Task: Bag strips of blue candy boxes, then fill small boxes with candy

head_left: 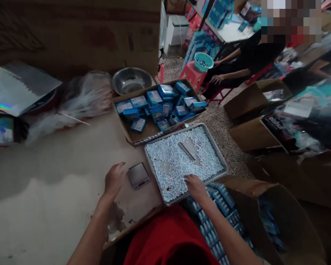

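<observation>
1. Pellets (pixel 179 165), pale and small, fill a shallow tray (pixel 178 199) ahead of the person; most of them lie forward of the right hand (pixel 195 187).
2. The right hand is the nearer one: it reaches over the tray's near edge, fingers pointing forward and left. Its fingers look bent, but I cannot tell how far apart they are or whether they hold any pellets.
3. The left hand (pixel 114 179) is loosely spread, seemingly with nothing in it, just left of a small scale (pixel 138 175), which sits between it and the tray.
4. A thin metal bar (pixel 186 151) lies among the pellets, beyond the right fingertips. Its long axis slants from far left to near right.
5. The tray sits turned at an angle; its far edge adjoins a carton (pixel 135 142).
</observation>
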Available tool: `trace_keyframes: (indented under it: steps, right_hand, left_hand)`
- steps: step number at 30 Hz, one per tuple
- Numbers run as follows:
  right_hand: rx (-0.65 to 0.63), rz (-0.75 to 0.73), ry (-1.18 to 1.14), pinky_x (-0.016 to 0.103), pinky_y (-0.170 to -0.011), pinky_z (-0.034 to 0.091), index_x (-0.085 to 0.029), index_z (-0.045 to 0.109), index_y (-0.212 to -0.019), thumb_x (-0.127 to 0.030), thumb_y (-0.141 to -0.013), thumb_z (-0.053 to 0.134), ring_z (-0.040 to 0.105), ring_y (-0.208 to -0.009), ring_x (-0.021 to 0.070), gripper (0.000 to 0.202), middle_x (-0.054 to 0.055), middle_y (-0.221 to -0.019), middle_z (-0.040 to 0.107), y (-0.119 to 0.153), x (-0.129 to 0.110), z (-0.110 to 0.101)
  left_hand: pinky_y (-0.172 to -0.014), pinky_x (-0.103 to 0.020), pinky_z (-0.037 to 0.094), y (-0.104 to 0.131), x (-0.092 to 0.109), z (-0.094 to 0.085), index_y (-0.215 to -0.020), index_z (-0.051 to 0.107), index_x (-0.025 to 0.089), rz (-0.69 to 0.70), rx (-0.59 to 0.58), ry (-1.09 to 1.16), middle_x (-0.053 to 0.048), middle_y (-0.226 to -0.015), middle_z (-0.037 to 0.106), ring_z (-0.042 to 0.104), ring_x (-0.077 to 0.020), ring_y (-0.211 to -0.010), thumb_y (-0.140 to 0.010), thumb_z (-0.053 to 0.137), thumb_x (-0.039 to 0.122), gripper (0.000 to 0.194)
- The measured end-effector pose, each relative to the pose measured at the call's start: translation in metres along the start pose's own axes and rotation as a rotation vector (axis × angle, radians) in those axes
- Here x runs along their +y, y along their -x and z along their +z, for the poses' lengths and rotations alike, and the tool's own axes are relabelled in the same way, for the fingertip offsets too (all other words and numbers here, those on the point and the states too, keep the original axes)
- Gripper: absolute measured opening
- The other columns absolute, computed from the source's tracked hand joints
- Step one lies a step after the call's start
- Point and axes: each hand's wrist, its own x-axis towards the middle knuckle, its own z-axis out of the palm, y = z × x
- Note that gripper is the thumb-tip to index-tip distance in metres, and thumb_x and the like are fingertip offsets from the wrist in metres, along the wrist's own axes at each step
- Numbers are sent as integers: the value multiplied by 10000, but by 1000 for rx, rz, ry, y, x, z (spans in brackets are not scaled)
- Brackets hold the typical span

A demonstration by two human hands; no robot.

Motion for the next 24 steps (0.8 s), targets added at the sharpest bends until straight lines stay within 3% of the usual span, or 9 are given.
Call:
trace_keyframes:
  steps: [3,6,8,10,13,16,18,21,24]
  right_hand:
    - [77,174,-27,310,-951,460,-173,710,-1205,-257,-1052,372,674,-1112,233,381,113,-1165,748,-14,56,-20]
    - [105,227,-52,304,-928,455,-170,677,-1269,-287,-1077,300,673,-1115,223,438,113,-1196,741,-47,84,-31]
    - [90,216,-68,279,-916,440,-184,673,-1279,-281,-1067,349,662,-1121,204,399,105,-1206,731,-75,87,-32]
    - [62,206,-74,269,-885,430,-192,676,-1269,-279,-1040,433,655,-1102,200,346,111,-1214,716,-99,83,-29]
    - [23,217,-64,278,-831,420,-164,679,-1215,-264,-1007,485,646,-1069,212,301,133,-1205,701,-123,75,-25]
    - [-21,230,-48,272,-783,410,-141,681,-1154,-221,-964,516,655,-1024,212,264,126,-1127,726,-133,72,-27]
    - [-44,223,-31,262,-756,404,-156,668,-1190,-212,-926,558,668,-996,208,291,104,-1097,744,-133,72,-32]
    - [-51,212,9,253,-767,405,-209,665,-1214,-213,-902,585,674,-1029,206,322,74,-1102,756,-126,75,-41]
    - [-18,271,71,262,-803,413,-216,672,-1172,-256,-941,550,672,-1060,219,264,79,-1082,756,-106,91,-50]
  left_hand:
    - [-948,-387,567,-12,33,6,-1182,716,135,-106,292,138,-135,-1167,732,705,-250,-1029,-829,628,416,460]
    - [-917,-362,581,-25,69,11,-1196,706,87,-111,563,162,-155,-1184,712,693,-235,-1040,-844,647,398,473]
    - [-934,-371,573,-31,92,15,-1191,714,99,-19,630,88,-148,-1182,706,673,-237,-1067,-877,640,369,420]
    - [-1028,-406,523,-32,111,20,-1155,731,133,143,609,-11,-130,-1171,712,645,-244,-1121,-924,614,332,327]
    - [-1118,-427,443,-26,130,37,-1085,742,163,357,423,-89,-112,-1159,724,625,-244,-1164,-977,547,276,250]
    - [-1076,-424,463,-12,140,72,-1047,743,180,476,164,-142,-108,-1105,732,636,-249,-1127,-988,503,238,254]
    - [-1089,-430,455,3,146,109,-1067,737,194,675,-72,-138,-103,-1114,732,629,-245,-1150,-979,491,183,262]
    - [-1205,-483,354,33,153,174,-1127,713,212,1158,-408,-85,-86,-1245,706,567,-240,-1299,-964,499,121,284]
    - [-1284,-555,203,59,155,231,-1206,665,194,1491,-585,-107,-92,-1384,635,445,-256,-1445,-973,533,174,268]
